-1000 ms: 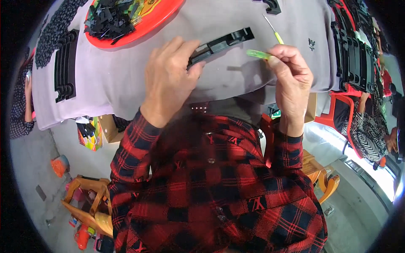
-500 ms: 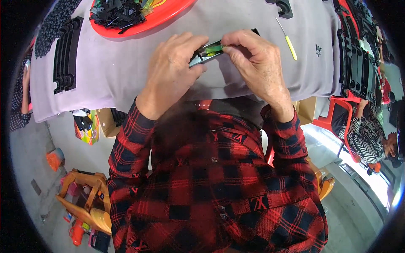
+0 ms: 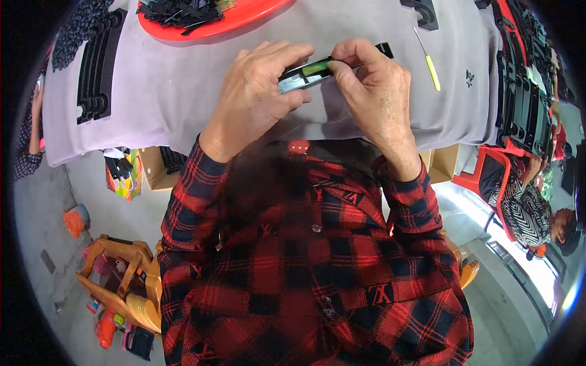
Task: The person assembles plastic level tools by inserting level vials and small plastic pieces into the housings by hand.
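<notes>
Between my hands I have a narrow black spirit level body (image 3: 292, 82), slanting up to the right over the cloth-covered table. My left hand (image 3: 253, 88) grips its left end between thumb and fingers. A yellow-green vial (image 3: 315, 68) lies within the body's slot, roughly in line with it. My right hand (image 3: 378, 85) is closed on the body just right of the vial, thumb and bent forefinger pressing along the edges. Whether the right fingertips hold a small part is hidden. To the right lies a thin screwdriver-like tool with a yellow handle (image 3: 432, 73).
A red tray (image 3: 244, 19) of small black pieces stands at the far left. Black level bodies (image 3: 97, 70) lie left, near a dark beaded heap (image 3: 79, 33); more (image 3: 516, 104) are stacked right. Small black bits (image 3: 469, 78) rest on the grey cloth (image 3: 177, 91). A seated person (image 3: 525, 207) is at right.
The vial has gone from tilted to lying flatter in the level body. My right fingers have slid slightly right along the body. The whole view has shifted a little.
</notes>
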Demonstrator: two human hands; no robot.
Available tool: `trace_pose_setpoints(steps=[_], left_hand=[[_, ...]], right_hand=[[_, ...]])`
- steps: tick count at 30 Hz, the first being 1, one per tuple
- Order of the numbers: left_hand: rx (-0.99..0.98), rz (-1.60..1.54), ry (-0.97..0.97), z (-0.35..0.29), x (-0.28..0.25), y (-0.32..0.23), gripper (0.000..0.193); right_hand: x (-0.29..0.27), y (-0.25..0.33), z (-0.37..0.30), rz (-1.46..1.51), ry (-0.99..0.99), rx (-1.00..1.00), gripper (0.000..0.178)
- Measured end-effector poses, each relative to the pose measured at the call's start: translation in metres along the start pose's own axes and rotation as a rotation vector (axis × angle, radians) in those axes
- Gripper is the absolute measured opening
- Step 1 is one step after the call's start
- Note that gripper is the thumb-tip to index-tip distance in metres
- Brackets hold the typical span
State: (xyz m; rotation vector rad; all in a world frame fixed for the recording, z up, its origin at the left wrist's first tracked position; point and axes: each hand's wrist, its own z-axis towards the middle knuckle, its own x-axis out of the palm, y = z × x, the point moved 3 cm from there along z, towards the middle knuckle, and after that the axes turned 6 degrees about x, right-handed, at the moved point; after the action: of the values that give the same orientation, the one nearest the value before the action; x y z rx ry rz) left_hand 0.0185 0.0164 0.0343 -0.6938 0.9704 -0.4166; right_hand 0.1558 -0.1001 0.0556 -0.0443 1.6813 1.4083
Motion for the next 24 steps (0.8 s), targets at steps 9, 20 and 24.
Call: trace_pose_setpoints(steps=[9,20,24], left_hand=[[0.012,0.009,-0.007,0.001,0.001,0.001,0.055],[0.026,0.034,-0.038,0.001,0.003,0.002,0.052],[0.017,0.008,-0.056,0.000,0.003,0.003,0.053]], right_hand=[[0.009,0.004,-0.007,-0.042,-0.166,0.023,0.006],[0.017,-0.002,-0.017,0.098,-0.266,-0.015,0.013],[0.021,0.001,-0.022,0.152,-0.276,-0.058,0.019]])
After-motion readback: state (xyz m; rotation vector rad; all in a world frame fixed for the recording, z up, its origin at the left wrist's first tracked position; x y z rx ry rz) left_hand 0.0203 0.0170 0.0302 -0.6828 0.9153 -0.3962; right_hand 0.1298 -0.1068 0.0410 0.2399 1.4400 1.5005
